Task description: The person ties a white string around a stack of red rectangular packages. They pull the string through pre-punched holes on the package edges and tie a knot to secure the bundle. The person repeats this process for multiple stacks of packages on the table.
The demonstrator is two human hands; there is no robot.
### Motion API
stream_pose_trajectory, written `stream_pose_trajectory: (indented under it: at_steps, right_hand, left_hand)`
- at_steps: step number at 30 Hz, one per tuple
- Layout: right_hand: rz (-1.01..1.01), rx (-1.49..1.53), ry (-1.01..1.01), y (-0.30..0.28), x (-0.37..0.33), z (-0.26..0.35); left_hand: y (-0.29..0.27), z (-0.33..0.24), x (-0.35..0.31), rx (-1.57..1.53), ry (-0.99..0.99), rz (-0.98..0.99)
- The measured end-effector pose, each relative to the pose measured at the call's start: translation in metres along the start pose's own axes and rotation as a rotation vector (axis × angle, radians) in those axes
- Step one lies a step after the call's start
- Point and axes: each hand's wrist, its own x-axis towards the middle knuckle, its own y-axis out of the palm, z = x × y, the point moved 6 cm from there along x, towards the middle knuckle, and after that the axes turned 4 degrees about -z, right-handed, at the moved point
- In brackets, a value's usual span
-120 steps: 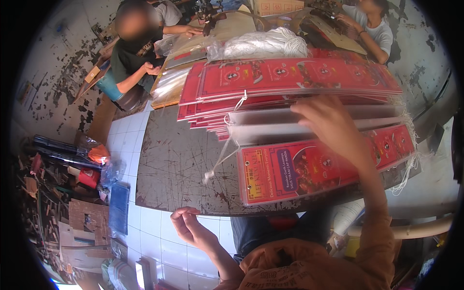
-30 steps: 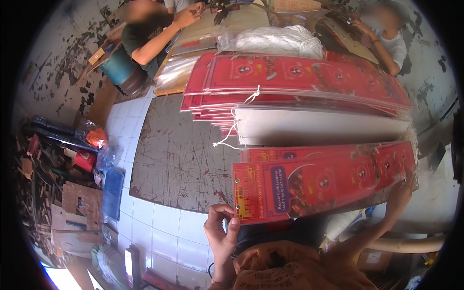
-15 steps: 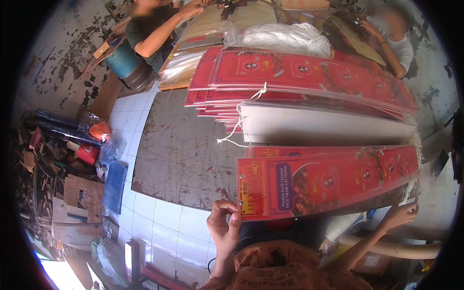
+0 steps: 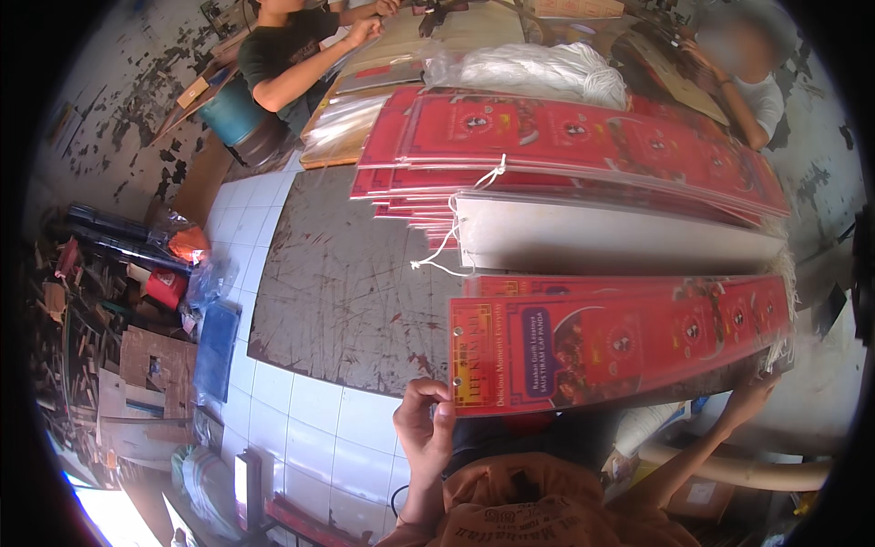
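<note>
A long red printed plastic-covered strip (image 4: 620,346) lies nearest me, with metal eyelets at its left end and another red strip partly under it. At its lower left corner, my left hand (image 4: 427,424) pinches the edge between thumb and forefinger. My right hand (image 4: 752,398) is at the strip's right end, fingers closed at the lower end of the white strings (image 4: 777,354) there; the fingertips are partly hidden. Beyond lies a strip with its white back up (image 4: 620,232), a knotted white cord (image 4: 444,242) at its left end. A fanned stack of red strips (image 4: 565,137) is farther back.
The strips rest on a scratched grey tabletop (image 4: 337,273). A bundle of white cord (image 4: 547,73) lies behind the stack. Two people work across the table, far left and far right. A blue drum (image 4: 239,118) stands at left, above scrap boards (image 4: 150,374) on the floor.
My right hand has moved up and slightly left to the strings at the strip's end, its fingers closing. My left hand keeps its hold on the corner. The strips have barely shifted.
</note>
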Motion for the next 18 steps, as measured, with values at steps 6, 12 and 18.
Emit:
stream_pose_trajectory:
  at_steps: [6, 12, 18]
  right_hand:
    - [0.041, 0.183, -0.044, 0.014, 0.007, -0.005]
    - [0.108, 0.324, -0.011, -0.006, 0.003, 0.015]
    - [-0.069, 0.316, -0.207, -0.047, 0.009, 0.047]
  left_hand:
    - [0.001, -0.001, -0.001, -0.007, -0.015, -0.006]
    - [0.003, -0.002, 0.0, 0.003, -0.002, -0.022]
    - [0.002, -0.001, -0.001, -0.006, 0.007, -0.008]
